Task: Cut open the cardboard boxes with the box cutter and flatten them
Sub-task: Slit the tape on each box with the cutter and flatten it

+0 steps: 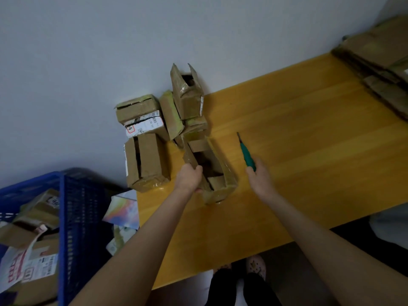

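A long table (309, 151) of smooth yellow wood is seen against a plain grey wall. At its left, lower down, a blue plastic crate (72, 217) with grid walls is filled with brown cartons that carry printed labels. On the far right end of the table a stack of flat cardboard (379, 62) is laid. At the left end a group of taped boxes (145, 160) is gathered, rectangular and shiny with clear tape; one tall box (187, 93) stands upright with its top flaps raised. Just in front of them an open box (223, 186) rests on the table, its hollow inside shown. Its left wall is gripped by the left hand (189, 177), with the fingers curled over the edge. The box cutter (247, 154), slim with a green handle, is held in the right hand (261, 175), whose fingers are closed around it, to the right of the open box, with the blade pointed toward the wall.
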`<state>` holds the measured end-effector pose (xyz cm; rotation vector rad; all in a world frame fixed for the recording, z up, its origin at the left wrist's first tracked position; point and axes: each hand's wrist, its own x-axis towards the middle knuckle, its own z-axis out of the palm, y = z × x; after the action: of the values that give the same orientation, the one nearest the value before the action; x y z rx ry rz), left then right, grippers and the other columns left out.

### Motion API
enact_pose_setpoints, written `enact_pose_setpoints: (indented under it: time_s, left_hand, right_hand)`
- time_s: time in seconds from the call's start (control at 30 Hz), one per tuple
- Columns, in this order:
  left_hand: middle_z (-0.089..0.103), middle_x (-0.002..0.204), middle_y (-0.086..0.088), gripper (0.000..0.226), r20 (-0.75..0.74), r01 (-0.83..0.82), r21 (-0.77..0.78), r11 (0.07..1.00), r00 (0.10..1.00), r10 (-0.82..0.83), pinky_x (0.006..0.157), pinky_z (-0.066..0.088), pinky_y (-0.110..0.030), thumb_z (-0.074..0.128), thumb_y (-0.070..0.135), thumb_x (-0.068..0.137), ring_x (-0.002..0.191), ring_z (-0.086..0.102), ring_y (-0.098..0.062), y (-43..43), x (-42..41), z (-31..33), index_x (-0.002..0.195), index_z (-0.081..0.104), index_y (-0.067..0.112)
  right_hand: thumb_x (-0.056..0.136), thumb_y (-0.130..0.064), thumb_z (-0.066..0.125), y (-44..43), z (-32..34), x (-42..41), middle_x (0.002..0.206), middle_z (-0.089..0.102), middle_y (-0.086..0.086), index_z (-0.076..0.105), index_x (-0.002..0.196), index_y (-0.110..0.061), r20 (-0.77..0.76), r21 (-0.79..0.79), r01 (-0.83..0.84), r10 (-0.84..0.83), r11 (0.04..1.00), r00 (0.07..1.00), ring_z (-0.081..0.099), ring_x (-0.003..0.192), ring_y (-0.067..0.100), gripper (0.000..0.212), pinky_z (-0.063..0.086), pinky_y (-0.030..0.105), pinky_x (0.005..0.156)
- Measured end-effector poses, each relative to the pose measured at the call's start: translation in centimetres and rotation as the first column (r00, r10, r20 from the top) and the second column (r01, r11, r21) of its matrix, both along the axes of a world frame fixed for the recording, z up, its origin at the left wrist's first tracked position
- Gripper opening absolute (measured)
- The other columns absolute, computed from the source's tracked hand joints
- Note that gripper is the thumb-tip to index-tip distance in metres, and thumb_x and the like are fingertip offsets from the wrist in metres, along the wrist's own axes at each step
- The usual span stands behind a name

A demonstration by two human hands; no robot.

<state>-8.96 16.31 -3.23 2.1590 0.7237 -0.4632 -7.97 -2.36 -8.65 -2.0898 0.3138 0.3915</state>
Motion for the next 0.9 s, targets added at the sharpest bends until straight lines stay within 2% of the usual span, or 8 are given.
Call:
enact_pose_setpoints:
  time_s: [0.07, 0.13, 0.2, 0.3, 0.43, 0.6, 0.77, 0.9]
  left_hand:
    - [0.061, 0.098, -0.006, 0.032, -0.008, -0.006, 0.005, 1.0, 1.0, 0.006, 0.071, 0.06, -0.038, 0.042, 0.027, 0.103, 0.06, 0.061, -0.015, -0.1, -0.1, 0.4, 0.125, 0.051, 0.007]
    - [0.061, 0.1, -0.007, 0.031, -0.019, -0.015, 0.033, 0.999, 1.0, 0.016, 0.069, 0.06, -0.037, 0.043, 0.028, 0.102, 0.058, 0.061, -0.017, -0.2, -0.1, 0.7, 0.123, 0.052, 0.008]
    - [0.061, 0.097, -0.006, 0.027, -0.024, -0.019, 0.049, 0.999, 1.0, 0.02, 0.068, 0.06, -0.036, 0.043, 0.029, 0.102, 0.056, 0.061, -0.018, -0.4, -0.1, 0.8, 0.117, 0.053, 0.009]
    - [0.059, 0.082, -0.003, 0.022, -0.014, -0.02, 0.059, 0.998, 1.0, 0.021, 0.07, 0.061, -0.038, 0.044, 0.028, 0.102, 0.057, 0.062, -0.019, -0.7, -0.1, 0.8, 0.108, 0.053, 0.01]
    - [0.057, 0.078, -0.003, 0.016, -0.02, -0.021, 0.073, 0.997, 1.0, 0.022, 0.07, 0.061, -0.038, 0.045, 0.027, 0.101, 0.062, 0.064, -0.021, -0.8, 0.0, 1.0, 0.099, 0.051, 0.012]
    - [0.061, 0.08, -0.008, 0.014, -0.025, 0.004, 0.147, 0.989, 1.0, 0.0, 0.068, 0.061, -0.038, 0.043, 0.022, 0.099, 0.069, 0.068, -0.027, -1.1, 0.2, 1.3, 0.092, 0.05, 0.012]
    - [0.061, 0.079, -0.009, 0.021, -0.028, 0.0, 0.212, 0.977, 1.0, 0.006, 0.068, 0.06, -0.039, 0.042, 0.018, 0.098, 0.069, 0.068, -0.029, -0.8, 0.1, 1.2, 0.077, 0.046, 0.015]
    - [0.06, 0.076, -0.008, 0.024, -0.013, 0.006, 0.222, 0.975, 1.0, -0.004, 0.072, 0.061, -0.042, 0.043, 0.014, 0.097, 0.071, 0.068, -0.029, -0.8, 0.1, 1.1, 0.073, 0.046, 0.015]
  right_hand:
    - [0.101, -0.026, 0.046, -0.6, 2.3, -3.5, 0.113, 0.052, 0.0, 0.044, 0.138, -0.011, 0.097, 0.027, -0.113, 0.11, 0.993, 0.989, 0.051, 0.1, 0.016, 0.04, 0.041, 0.026, 0.08]
    - [0.099, -0.028, 0.051, -1.6, 3.1, -7.1, 0.108, 0.055, 0.0, 0.049, 0.137, -0.013, 0.162, -0.028, -0.216, 0.218, 0.976, 0.962, 0.054, 0.095, 0.014, 0.041, 0.042, 0.022, 0.075]
    - [0.098, -0.029, 0.052, -2.5, 3.0, -9.3, 0.108, 0.055, 0.002, 0.046, 0.14, -0.014, 0.148, -0.076, -0.287, 0.296, 0.955, 0.944, 0.055, 0.094, 0.014, 0.045, 0.046, 0.023, 0.075]
    - [0.099, -0.036, 0.047, -3.1, 2.3, -10.5, 0.118, 0.054, 0.001, 0.039, 0.146, -0.019, 0.056, -0.114, -0.37, 0.378, 0.922, 0.924, 0.055, 0.103, 0.014, 0.051, 0.049, 0.025, 0.083]
    - [0.099, -0.041, 0.044, -3.2, 1.8, -10.7, 0.133, 0.052, 0.006, 0.034, 0.148, -0.025, 0.038, -0.178, -0.408, 0.421, 0.895, 0.906, 0.054, 0.115, 0.02, 0.052, 0.051, 0.032, 0.088]
    - [0.1, -0.043, 0.04, -3.1, 2.5, -10.8, 0.112, 0.053, -0.001, 0.032, 0.149, -0.024, 0.049, -0.326, -0.418, 0.457, 0.848, 0.888, 0.058, 0.085, 0.015, 0.053, 0.052, 0.031, 0.069]
    - [0.101, -0.047, 0.033, -3.0, 2.9, -11.7, 0.105, 0.053, -0.002, 0.022, 0.152, -0.028, 0.011, -0.419, -0.454, 0.504, 0.787, 0.864, 0.057, 0.082, 0.016, 0.056, 0.051, 0.031, 0.067]
    - [0.101, -0.048, 0.031, -3.1, 3.2, -11.9, 0.105, 0.052, -0.002, 0.018, 0.153, -0.03, -0.011, -0.479, -0.447, 0.504, 0.755, 0.863, 0.058, 0.081, 0.017, 0.056, 0.052, 0.033, 0.068]
